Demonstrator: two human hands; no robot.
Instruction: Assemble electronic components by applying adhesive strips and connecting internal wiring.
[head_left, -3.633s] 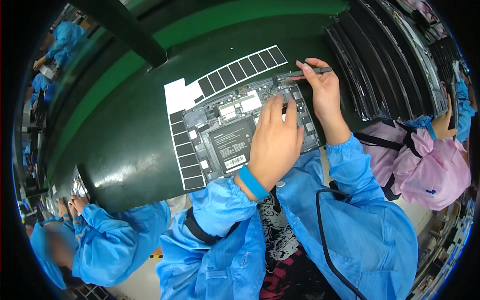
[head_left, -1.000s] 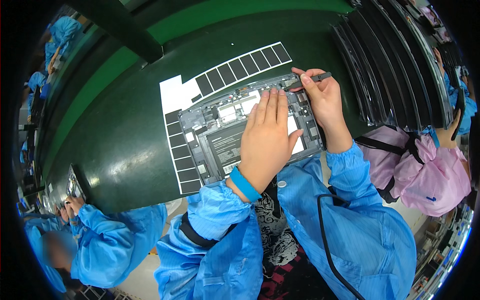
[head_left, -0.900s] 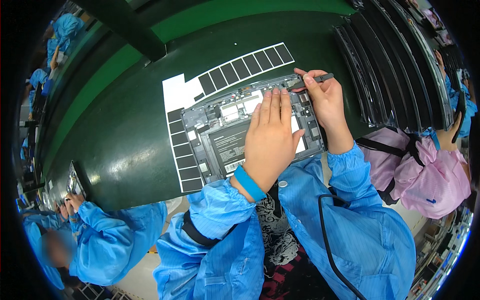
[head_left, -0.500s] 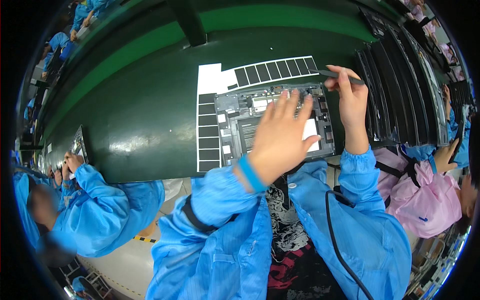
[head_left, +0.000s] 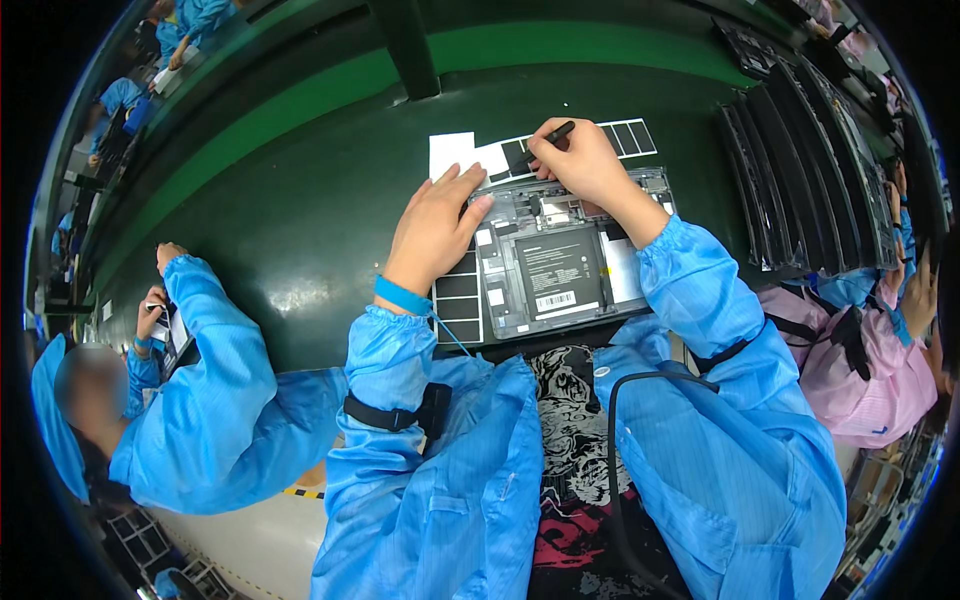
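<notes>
An opened laptop base (head_left: pixel 505 262), its flat battery (head_left: pixel 550 272) and circuit parts exposed, lies in front of me. Along its far and left sides runs a white backing sheet (head_left: pixel 450 148) bearing rows of black rectangular stickers (head_left: pixel 458 310). My left hand (head_left: pixel 432 228) rests with fingers spread on the sheet's corner, beside the laptop's far left corner. In my right hand (head_left: pixel 585 165) is a pair of black tweezers (head_left: pixel 563 131), pinched between the fingers. Their tip points down at the far row of stickers; the exact contact is hard to make out.
A stack of dark laptop panels (head_left: pixel 800 170) stands upright on the right of the green table (head_left: pixel 300 200). A dark post (head_left: pixel 405 50) rises at the back. On the left a person in blue (head_left: pixel 200 400) handles a device; a person in pink (head_left: pixel 870 370) sits right.
My left hand has moved off the laptop onto the sheet's corner, uncovering the battery. My right hand has brought the tweezers leftward along the sticker row. Sheet and laptop appear farther right in view.
</notes>
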